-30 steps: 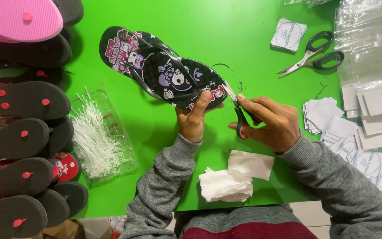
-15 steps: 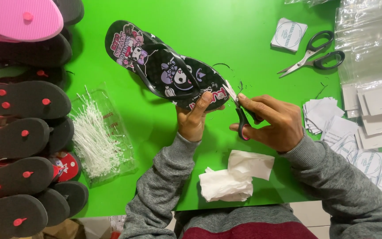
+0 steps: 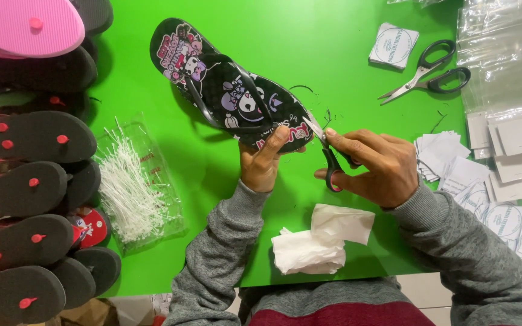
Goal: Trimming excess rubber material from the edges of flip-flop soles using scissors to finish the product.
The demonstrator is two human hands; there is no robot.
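A black flip-flop (image 3: 231,90) printed with cartoon figures lies tilted on the green counter (image 3: 309,42). The left hand (image 3: 264,163) pinches its heel end, thumb on top. Just right of that heel, the right hand (image 3: 373,166) grips small scissors (image 3: 327,154), blades touching the sole's edge. Below the flip-flop sits crumpled white tissue (image 3: 321,238); left of it, a bag of white plastic ties (image 3: 131,187); right of it, larger black-handled scissors (image 3: 427,72).

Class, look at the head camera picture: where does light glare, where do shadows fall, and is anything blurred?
Head view: glare streaks the clear plastic sheets at top right; soft shadows lie under the black cartoon-printed flip-flop and both hands, left hand, right hand, on the bright green table; focus is sharp throughout, and lighting is even overhead.
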